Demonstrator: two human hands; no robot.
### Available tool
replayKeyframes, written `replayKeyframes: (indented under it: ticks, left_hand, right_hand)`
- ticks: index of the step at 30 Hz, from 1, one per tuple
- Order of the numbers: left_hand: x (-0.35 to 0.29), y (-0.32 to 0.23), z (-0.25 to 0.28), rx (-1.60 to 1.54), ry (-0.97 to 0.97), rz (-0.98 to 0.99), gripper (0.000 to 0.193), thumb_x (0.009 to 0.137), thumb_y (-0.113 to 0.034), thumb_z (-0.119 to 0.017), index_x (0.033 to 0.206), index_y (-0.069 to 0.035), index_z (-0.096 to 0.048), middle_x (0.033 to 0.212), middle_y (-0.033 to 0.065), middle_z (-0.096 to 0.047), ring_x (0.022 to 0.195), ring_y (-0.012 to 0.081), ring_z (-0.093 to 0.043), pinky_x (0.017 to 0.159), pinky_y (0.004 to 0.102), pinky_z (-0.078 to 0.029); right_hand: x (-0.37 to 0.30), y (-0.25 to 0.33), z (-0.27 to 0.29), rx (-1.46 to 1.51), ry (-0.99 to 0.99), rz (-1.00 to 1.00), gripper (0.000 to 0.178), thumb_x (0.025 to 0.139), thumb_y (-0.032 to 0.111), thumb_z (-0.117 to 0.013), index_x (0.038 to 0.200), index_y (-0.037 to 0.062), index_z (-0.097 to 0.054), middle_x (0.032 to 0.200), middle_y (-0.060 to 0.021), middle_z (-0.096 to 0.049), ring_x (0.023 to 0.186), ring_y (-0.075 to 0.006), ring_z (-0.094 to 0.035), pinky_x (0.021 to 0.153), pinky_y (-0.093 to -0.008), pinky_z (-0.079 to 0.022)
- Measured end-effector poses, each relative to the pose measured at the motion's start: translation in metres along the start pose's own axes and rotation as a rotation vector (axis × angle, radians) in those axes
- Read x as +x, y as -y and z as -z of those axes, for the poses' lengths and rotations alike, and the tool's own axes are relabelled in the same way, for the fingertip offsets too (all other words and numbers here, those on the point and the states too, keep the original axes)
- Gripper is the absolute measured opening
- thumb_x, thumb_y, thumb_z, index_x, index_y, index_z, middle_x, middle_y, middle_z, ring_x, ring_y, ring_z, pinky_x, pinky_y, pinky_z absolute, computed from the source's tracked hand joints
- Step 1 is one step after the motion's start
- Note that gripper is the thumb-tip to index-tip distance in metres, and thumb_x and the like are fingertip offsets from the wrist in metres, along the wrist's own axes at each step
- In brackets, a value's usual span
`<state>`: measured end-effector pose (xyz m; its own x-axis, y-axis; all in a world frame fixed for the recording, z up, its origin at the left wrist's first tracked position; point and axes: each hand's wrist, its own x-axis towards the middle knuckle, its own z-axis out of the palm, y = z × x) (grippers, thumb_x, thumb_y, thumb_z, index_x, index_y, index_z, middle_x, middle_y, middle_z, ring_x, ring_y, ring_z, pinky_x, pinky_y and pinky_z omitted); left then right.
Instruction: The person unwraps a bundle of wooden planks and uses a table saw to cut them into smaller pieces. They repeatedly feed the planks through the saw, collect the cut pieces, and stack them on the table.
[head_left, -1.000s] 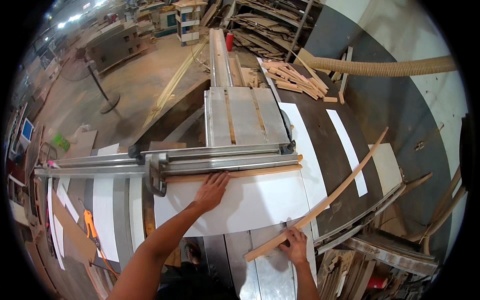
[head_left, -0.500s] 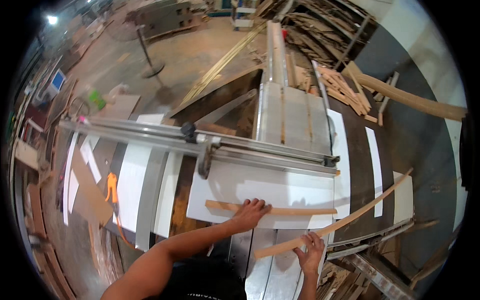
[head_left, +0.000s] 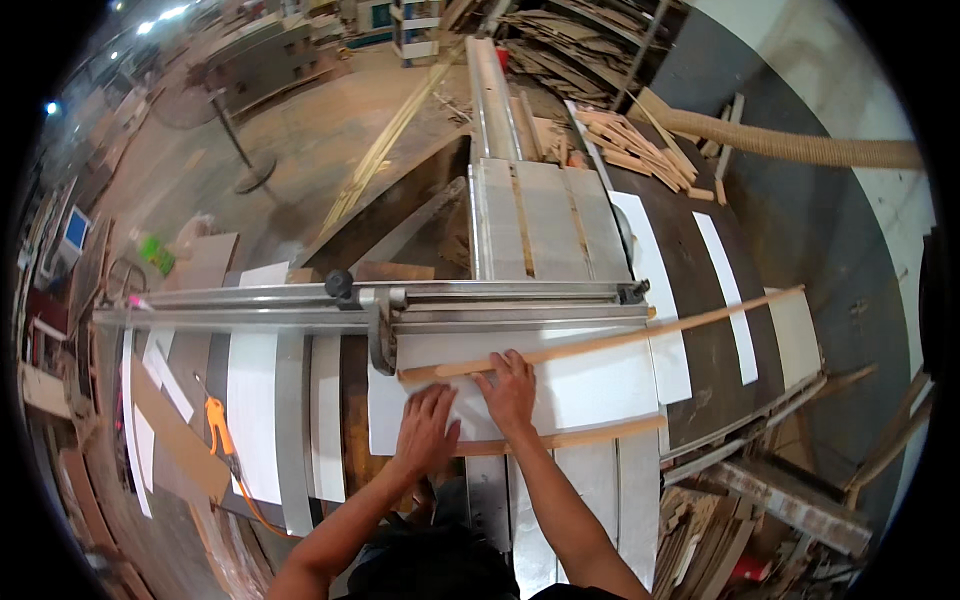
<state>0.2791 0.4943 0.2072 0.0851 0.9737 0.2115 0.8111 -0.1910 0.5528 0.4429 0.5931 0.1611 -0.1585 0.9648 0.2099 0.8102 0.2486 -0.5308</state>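
A long wooden strip (head_left: pixel 640 336) lies slantwise over a white board (head_left: pixel 590 390) on the saw table, its right end reaching past the board. My right hand (head_left: pixel 512 398) grips this strip near its left part, fingertips over it and thumb at its near edge. Beside it, my left hand (head_left: pixel 428 432) rests over the white board, slightly blurred, fingers stretched out and holding nothing. A shorter wooden strip (head_left: pixel 600 436) lies along the board's near edge, its left end partly hidden by my hands. Beyond the long strip runs a metal fence (head_left: pixel 520 318) with a stop (head_left: pixel 380 330).
An orange air gun (head_left: pixel 216 425) with a hose lies among white panels on the left. Part of a saw blade (head_left: pixel 624 232) shows at the far right of the metal table (head_left: pixel 555 210). Wood offcuts (head_left: pixel 640 145) are heaped beyond, near a ribbed hose (head_left: pixel 790 146).
My right hand has carried the long strip forward and left toward the fence. My left hand has come off the shorter strip and moved left; that strip now lies nearer to me.
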Motion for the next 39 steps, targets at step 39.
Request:
replayKeyframes:
  ticks: [39]
  left_hand:
    - [0.157,0.026,-0.052,0.339,0.008,0.005,0.083,0.068,-0.027,-0.087,0.136,-0.009,-0.044,0.129,0.0127,-0.046,0.125,0.0312,-0.042,0.105,0.0515,-0.024]
  right_hand:
    - [0.114,-0.411,0.210,-0.213,-0.011,-0.124,0.050,0.071,0.002,-0.080,0.120,-0.0003,-0.067,0.122,-0.0143,-0.065,0.108,-0.0291,-0.064,0.096,-0.0358,-0.050]
